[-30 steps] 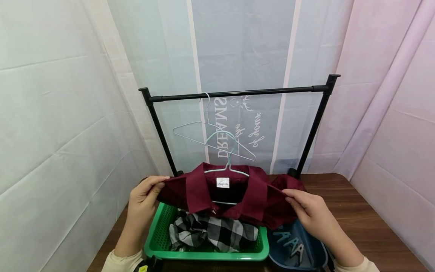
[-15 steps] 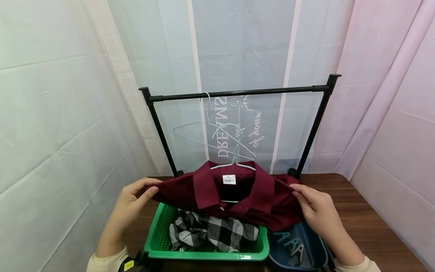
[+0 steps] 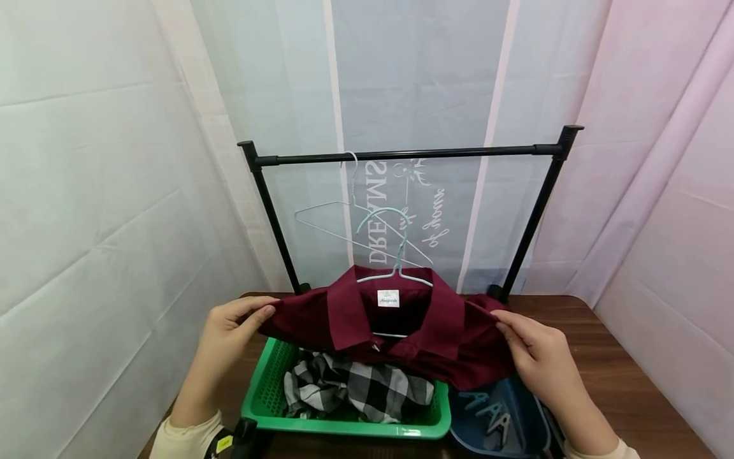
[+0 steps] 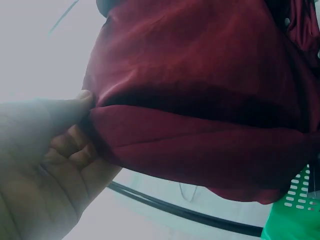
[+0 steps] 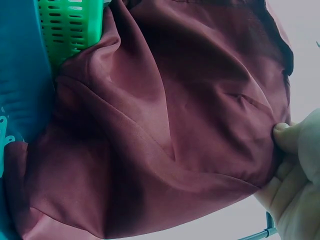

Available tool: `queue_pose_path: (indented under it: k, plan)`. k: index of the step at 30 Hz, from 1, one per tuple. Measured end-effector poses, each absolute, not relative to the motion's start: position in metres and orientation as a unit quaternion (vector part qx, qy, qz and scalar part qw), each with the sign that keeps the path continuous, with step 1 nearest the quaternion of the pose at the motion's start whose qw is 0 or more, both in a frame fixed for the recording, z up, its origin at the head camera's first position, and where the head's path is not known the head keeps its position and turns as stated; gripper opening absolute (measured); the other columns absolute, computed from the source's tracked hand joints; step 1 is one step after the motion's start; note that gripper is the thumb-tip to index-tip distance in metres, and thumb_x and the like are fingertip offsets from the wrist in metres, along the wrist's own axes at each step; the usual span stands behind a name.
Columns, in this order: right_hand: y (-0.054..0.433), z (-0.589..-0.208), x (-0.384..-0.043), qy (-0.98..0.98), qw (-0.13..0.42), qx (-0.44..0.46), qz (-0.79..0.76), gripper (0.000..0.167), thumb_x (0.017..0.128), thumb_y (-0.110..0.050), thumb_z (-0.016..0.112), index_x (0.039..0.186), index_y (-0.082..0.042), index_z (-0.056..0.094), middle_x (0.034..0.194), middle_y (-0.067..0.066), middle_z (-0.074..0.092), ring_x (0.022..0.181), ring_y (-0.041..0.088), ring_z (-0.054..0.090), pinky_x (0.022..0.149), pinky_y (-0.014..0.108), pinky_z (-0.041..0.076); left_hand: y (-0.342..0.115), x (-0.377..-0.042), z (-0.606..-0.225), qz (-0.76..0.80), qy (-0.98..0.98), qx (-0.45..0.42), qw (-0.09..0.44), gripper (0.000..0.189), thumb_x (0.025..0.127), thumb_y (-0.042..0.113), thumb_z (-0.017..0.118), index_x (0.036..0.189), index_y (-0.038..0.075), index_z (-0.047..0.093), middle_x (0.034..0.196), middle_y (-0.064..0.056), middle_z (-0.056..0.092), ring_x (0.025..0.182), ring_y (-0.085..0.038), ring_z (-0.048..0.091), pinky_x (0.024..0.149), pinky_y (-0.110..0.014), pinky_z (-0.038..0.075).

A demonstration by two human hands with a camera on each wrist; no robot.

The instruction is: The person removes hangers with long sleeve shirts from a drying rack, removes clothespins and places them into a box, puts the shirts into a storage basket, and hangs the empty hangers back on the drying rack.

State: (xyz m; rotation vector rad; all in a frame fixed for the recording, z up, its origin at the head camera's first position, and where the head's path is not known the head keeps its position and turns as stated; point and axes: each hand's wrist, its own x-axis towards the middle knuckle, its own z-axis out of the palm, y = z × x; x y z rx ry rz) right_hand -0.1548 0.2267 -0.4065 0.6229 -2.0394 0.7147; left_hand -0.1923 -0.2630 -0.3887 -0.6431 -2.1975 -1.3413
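While your left fingers [image 3: 256, 320] and right fingers [image 3: 516, 321] pinch the shirt [image 3: 441, 325], an uneven tug could slip its hanger [image 3: 399, 255] from one shoulder.

A dark maroon cloth shirt [image 3: 395, 351] with a wide pointed collar stretches from nine to three o'clock, white label [image 3: 388, 298] at the neckline's twelve. Inside it sits a pale mint-green wire hanger [image 3: 399, 255], hook rising toward twelve, tip curling toward eight.
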Motion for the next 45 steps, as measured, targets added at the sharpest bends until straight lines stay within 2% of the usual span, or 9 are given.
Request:
queue_pose_path:
  k: [2, 7, 14, 22, 35, 45]
  plan:
    - [0.227, -0.407, -0.155, -0.817, 0.433, 0.25, 0.289, 0.049, 0.071, 0.025, 0.077, 0.11, -0.004, 0.077, 0.101, 0.013, 0.077, 0.104, -0.02, 0.057, 0.086, 0.003, 0.046, -0.261, -0.192, -0.387, -0.48, -0.805, -0.239, 0.255, 0.015, 0.097, 0.008, 0.071, 0.109, 0.013, 0.08, 0.106, 0.007, 0.076, 0.089, -0.009, 0.07, 0.069, -0.019, 0.055]
    - [0.228, -0.407, -0.153, -0.816, 0.436, 0.244, 0.289, 0.049, 0.073, 0.024, 0.076, 0.113, -0.005, 0.077, 0.101, 0.014, 0.077, 0.105, -0.019, 0.057, 0.086, 0.003, 0.046, -0.256, -0.193, -0.379, -0.427, -0.82, -0.248, 0.29, 0.02, 0.096, 0.009, 0.073, 0.107, 0.024, 0.08, 0.102, 0.006, 0.077, 0.09, -0.005, 0.07, 0.073, -0.014, 0.052]
    - [0.231, -0.403, -0.15, -0.831, 0.42, 0.223, 0.29, 0.045, 0.077, 0.022, 0.074, 0.114, -0.004, 0.077, 0.102, 0.014, 0.076, 0.102, -0.02, 0.057, 0.085, 0.002, 0.046, -0.246, -0.193, -0.362, -0.372, -0.822, -0.281, 0.327, 0.024, 0.092, 0.0, 0.075, 0.105, 0.02, 0.082, 0.098, 0.006, 0.078, 0.088, -0.005, 0.071, 0.074, -0.01, 0.051]
    - [0.231, -0.4, -0.15, -0.828, 0.427, 0.216, 0.291, 0.043, 0.079, 0.022, 0.073, 0.114, -0.003, 0.076, 0.102, 0.016, 0.076, 0.101, -0.02, 0.057, 0.084, 0.002, 0.046, -0.234, -0.192, -0.349, -0.338, -0.826, -0.3, 0.337, 0.021, 0.09, -0.001, 0.076, 0.102, 0.015, 0.082, 0.099, 0.005, 0.078, 0.088, -0.009, 0.072, 0.076, -0.01, 0.052]
    - [0.229, -0.392, -0.146, -0.832, 0.419, 0.2, 0.304, 0.038, 0.082, 0.019, 0.072, 0.114, -0.002, 0.076, 0.103, 0.017, 0.076, 0.102, -0.021, 0.056, 0.087, 0.002, 0.045, -0.208, -0.188, -0.335, -0.326, -0.819, -0.332, 0.336, 0.021, 0.09, -0.004, 0.075, 0.104, 0.01, 0.081, 0.097, 0.0, 0.077, 0.082, -0.01, 0.07, 0.07, -0.011, 0.051]
    - [0.23, -0.397, -0.145, -0.835, 0.418, 0.201, 0.296, 0.042, 0.082, 0.019, 0.072, 0.116, -0.004, 0.076, 0.104, 0.015, 0.076, 0.106, -0.021, 0.055, 0.089, 0.002, 0.043, -0.188, -0.19, -0.335, -0.304, -0.826, -0.342, 0.329, 0.024, 0.09, -0.003, 0.074, 0.107, 0.012, 0.08, 0.1, 0.002, 0.077, 0.082, -0.006, 0.067, 0.065, -0.024, 0.054]
